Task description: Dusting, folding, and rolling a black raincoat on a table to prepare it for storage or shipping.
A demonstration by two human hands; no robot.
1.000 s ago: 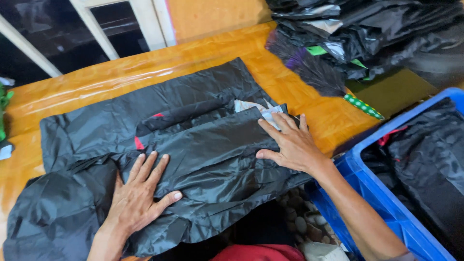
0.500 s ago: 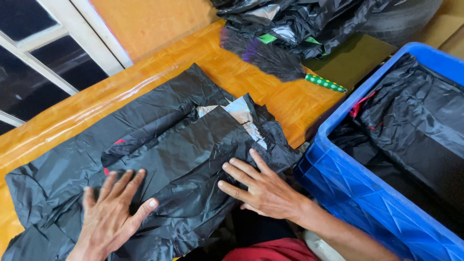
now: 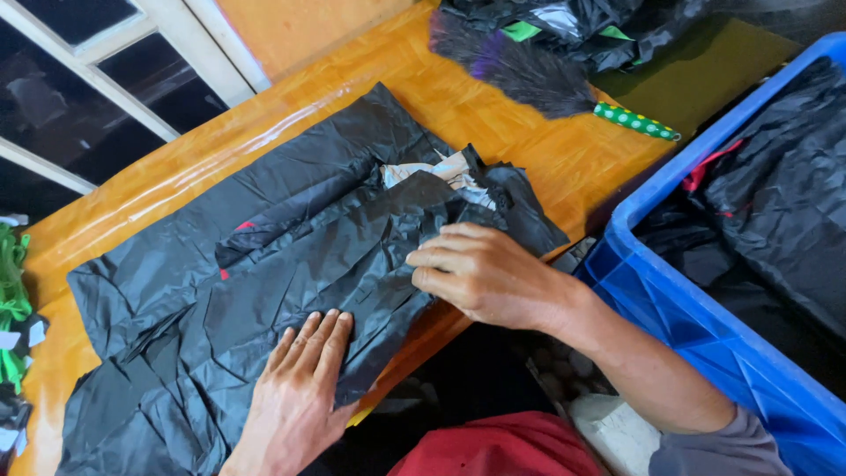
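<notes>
Black crinkled fabric, a thin garment (image 3: 291,256), lies spread over the orange wooden tabletop (image 3: 493,115), reaching from the middle of the view out to 8 o'clock. The left hand (image 3: 295,397) rests flat on its near edge at 6 o'clock, fingers straight and close together, palm down, holding nothing. The right hand (image 3: 480,273) sits at 3 o'clock from the garment's middle, its fingers curled and pinching a fold of the black cloth at the garment's right side. A white paper label (image 3: 441,167) shows near the collar, just above the right hand at 12 o'clock. At 1 o'clock a dark feather duster (image 3: 538,75) with a green dotted handle lies on the tabletop, beside a pile of black bags (image 3: 608,26). A blue plastic crate (image 3: 705,326) stands at 4 o'clock, with more black cloth inside. Green cord (image 3: 13,300) lies at 9 o'clock.
</notes>
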